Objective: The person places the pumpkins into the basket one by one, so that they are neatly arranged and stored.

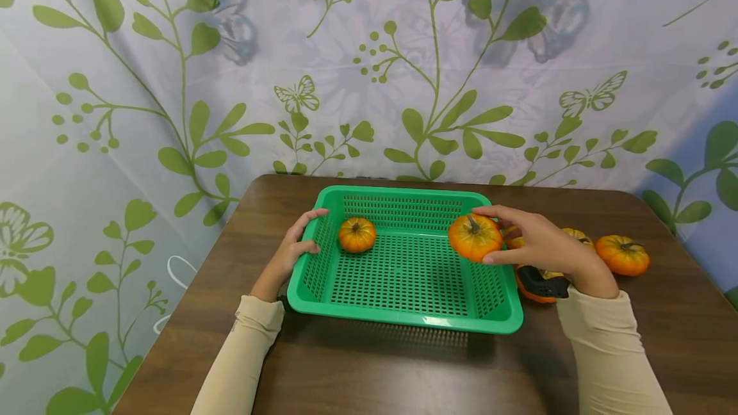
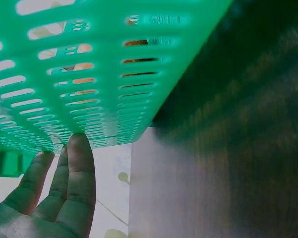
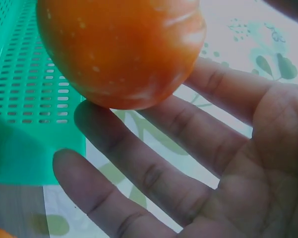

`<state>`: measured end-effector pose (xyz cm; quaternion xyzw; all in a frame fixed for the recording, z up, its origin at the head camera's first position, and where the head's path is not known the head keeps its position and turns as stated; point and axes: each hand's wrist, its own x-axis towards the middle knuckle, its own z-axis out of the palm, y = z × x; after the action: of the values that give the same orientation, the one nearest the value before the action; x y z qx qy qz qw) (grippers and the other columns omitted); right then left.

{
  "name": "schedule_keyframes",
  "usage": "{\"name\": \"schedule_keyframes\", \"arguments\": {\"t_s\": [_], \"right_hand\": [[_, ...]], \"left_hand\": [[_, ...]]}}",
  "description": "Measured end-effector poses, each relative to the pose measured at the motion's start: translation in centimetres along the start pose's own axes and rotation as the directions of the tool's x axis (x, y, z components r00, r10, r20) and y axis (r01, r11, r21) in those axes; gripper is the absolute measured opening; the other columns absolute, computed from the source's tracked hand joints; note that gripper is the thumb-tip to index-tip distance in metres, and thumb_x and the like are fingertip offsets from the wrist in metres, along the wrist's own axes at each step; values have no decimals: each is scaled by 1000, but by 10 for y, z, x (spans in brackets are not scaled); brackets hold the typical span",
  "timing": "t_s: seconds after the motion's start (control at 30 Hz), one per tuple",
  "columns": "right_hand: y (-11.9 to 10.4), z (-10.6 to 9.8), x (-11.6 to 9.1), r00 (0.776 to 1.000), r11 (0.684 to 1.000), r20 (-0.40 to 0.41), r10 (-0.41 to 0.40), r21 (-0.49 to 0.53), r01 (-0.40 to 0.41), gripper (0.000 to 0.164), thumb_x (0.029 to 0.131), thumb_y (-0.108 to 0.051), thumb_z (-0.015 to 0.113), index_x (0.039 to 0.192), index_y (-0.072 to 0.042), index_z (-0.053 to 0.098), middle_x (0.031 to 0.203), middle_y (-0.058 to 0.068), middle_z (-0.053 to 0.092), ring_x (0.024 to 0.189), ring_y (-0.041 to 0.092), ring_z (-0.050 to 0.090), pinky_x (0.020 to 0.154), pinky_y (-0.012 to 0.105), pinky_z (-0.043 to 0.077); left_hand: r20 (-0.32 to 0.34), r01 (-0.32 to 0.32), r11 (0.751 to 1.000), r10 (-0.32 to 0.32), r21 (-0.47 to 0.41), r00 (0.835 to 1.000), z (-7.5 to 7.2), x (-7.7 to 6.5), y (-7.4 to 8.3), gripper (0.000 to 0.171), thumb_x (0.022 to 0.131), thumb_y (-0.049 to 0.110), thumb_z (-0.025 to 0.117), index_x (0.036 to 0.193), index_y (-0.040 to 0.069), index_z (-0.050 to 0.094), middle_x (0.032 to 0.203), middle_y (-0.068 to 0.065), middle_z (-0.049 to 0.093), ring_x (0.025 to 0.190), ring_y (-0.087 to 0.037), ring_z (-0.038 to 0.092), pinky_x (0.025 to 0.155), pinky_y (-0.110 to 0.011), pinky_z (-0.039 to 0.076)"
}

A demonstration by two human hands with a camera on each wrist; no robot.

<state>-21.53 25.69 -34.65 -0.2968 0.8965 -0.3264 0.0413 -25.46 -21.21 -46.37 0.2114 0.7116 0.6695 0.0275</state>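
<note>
A green plastic basket [image 1: 398, 320] with slotted walls stands on the table. My left hand [image 1: 288, 252] grips its left rim, with the thumb and index finger over the edge. In the left wrist view, other fingers [image 2: 79, 168] touch the outside of the slotted wall. Inside the basket, near its left wall, sits a small orange pumpkin [image 1: 357, 235]. My right hand [image 1: 539, 242] holds another small orange pumpkin [image 1: 475, 237] above the basket's right side, between thumb and fingers. The right wrist view shows this pumpkin [image 3: 119, 54] against the fingers, partly cut off by the frame.
Several more pumpkins lie on the brown wooden table [image 1: 415, 376] right of the basket, partly hidden by my right hand and wrist. One pumpkin [image 1: 623, 255] lies farthest right. Behind the table hangs a leaf-patterned cloth [image 1: 346, 82]. A white cord [image 1: 180, 269] shows by the left edge.
</note>
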Motion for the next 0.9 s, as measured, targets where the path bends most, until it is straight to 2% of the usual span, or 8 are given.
{"name": "schedule_keyframes", "arguments": {"t_s": [0.23, 0.43, 0.53, 0.7, 0.9], "right_hand": [[-3, 1, 9, 999, 1000, 26, -19, -13, 19, 79, 89, -21, 90, 156, -3, 54, 146, 22, 62, 114, 33, 66, 87, 48, 61], [-4, 3, 18, 999, 999, 31, -27, -19, 28, 80, 87, -22, 91, 155, -1, 54, 139, 19, 66, 110, 31, 66, 84, 41, 60], [-5, 4, 24, 999, 999, 42, -32, -26, 34, 80, 87, -22, 92, 155, -2, 54, 139, 18, 66, 111, 30, 67, 87, 41, 61], [-7, 5, 32, 997, 999, 59, -44, -18, 46, 77, 89, -22, 91, 154, -2, 55, 142, 18, 65, 112, 28, 66, 90, 47, 60], [-8, 10, 42, 995, 999, 82, -49, 2, 49, 75, 89, -22, 90, 153, -1, 55, 146, 20, 61, 116, 30, 65, 92, 49, 60]], "left_hand": [[0, 5, 1000, -5, -1, 1000, 0, -1, 0, 78, 82, -2, 53, 158, -7, 39, 151, -36, 43, 108, -34, 55, 84, -32, 54], [1, 9, 1000, -9, -4, 1000, -1, 0, -1, 78, 82, -2, 53, 159, -7, 39, 149, -37, 44, 106, -32, 56, 83, -31, 55], [1, 12, 1000, -12, -5, 1000, -1, 0, -1, 78, 82, -1, 53, 159, -7, 39, 149, -37, 44, 106, -32, 56, 83, -31, 55], [2, 7, 1000, -7, -10, 1000, -1, 1, -1, 79, 81, -2, 54, 158, -7, 39, 150, -37, 43, 107, -32, 56, 83, -31, 54], [4, 4, 1000, -4, -25, 1000, -2, 1, -1, 78, 81, -3, 53, 158, -8, 39, 149, -38, 44, 106, -31, 57, 83, -30, 54]]}}
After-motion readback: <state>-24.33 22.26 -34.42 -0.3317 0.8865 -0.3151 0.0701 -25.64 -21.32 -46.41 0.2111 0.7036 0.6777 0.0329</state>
